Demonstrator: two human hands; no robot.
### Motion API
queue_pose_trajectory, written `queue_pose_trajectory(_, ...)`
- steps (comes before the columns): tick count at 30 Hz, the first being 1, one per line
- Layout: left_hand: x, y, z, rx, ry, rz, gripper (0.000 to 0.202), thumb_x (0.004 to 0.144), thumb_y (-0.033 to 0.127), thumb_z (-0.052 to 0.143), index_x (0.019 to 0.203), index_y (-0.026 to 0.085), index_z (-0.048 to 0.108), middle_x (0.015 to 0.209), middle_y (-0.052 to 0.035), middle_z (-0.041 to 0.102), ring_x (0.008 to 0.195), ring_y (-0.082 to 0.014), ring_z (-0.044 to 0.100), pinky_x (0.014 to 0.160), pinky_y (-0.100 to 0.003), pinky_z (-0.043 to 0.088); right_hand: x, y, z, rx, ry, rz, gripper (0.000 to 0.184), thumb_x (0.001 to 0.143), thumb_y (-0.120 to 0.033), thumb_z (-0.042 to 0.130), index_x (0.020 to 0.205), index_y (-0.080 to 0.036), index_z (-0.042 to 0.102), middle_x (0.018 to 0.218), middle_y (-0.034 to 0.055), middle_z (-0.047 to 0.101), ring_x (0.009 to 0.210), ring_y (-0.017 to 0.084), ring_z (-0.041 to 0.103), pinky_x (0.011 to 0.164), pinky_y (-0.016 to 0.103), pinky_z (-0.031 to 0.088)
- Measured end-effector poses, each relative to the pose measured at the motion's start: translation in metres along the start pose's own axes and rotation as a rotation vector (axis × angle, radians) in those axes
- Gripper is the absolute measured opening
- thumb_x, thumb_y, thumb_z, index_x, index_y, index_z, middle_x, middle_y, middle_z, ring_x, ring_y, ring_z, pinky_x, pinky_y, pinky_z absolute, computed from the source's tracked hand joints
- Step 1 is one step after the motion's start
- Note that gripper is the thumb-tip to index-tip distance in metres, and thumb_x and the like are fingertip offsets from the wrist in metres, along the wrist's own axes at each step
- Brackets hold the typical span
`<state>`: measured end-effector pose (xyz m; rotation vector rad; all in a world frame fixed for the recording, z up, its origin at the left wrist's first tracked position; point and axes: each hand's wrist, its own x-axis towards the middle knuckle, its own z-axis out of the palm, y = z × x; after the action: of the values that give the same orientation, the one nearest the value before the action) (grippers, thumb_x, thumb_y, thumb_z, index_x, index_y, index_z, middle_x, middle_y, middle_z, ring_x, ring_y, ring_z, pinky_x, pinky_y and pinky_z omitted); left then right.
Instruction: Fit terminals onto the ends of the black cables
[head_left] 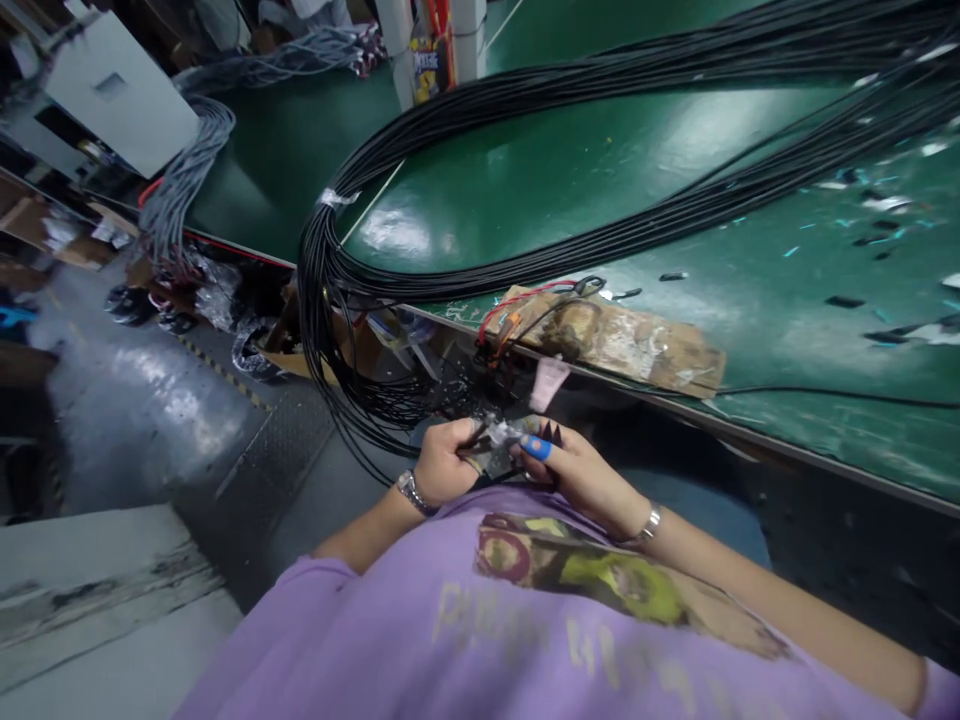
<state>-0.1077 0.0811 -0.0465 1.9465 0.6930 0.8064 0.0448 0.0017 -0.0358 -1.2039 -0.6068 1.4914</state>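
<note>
In front of my lap, my left hand (448,462) is closed with thumb and fingers pinched on a dark cable end (474,436). Close beside it, my right hand (581,470) is closed too, with a blue wrap (535,447) around one finger. Between the fingertips of both hands shows a small whitish, shiny piece (499,432), too blurred to name. Dark pointed bits stick up behind the right fingers. Black cables (322,330) hang in a thick bundle over the table edge, their lower ends reaching down near my left hand.
The bundle, bound with a white tie (334,198), loops across the green table (465,220). A stained wood block (637,345) with red and black wires lies at the edge, a pale pink tag (550,383) below. Scraps lie right; grey cables (180,170) and a white machine (120,85) stand left.
</note>
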Motion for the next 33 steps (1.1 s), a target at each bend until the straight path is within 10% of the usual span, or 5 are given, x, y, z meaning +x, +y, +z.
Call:
queue_pose_trajectory(22,-0.006,-0.008,0.002,-0.117,0.056,-0.261,0.033,0.064,0.044,0.075,0.062,0.016,0.056,0.055,0.0022,0.051,0.054,-0.0095,0.045,0.053,-0.022,0.040,0.005,-0.010,0.008,-0.358,0.025,-0.138,0.038,0.066,-0.055,0.067,0.067,-0.019,0.054,0.061,-0.0029,0.051,0.056,0.012,0.044,0.056,0.026,0.042)
queue_pose_trajectory(28,0.004,0.006,-0.001,-0.241,0.160,-0.473,0.034,0.069,0.048,0.069,0.067,0.017,0.055,0.047,0.0062,0.045,0.041,-0.0057,0.039,0.041,-0.019,0.033,0.001,0.004,0.001,-0.576,-0.311,-0.130,0.037,0.076,-0.054,0.060,0.064,-0.019,0.055,0.061,-0.0012,0.056,0.058,0.013,0.049,0.055,0.025,0.044)
queue_pose_trajectory(33,0.006,0.008,-0.010,-0.367,0.058,-0.630,0.044,0.065,0.057,0.069,0.069,0.016,0.052,0.045,0.0050,0.052,0.034,-0.0065,0.045,0.034,-0.018,0.033,0.000,-0.001,-0.012,-0.845,-0.139,-0.261,0.033,0.087,-0.050,0.045,0.085,-0.019,0.057,0.069,0.0023,0.061,0.060,0.015,0.052,0.058,0.029,0.047)
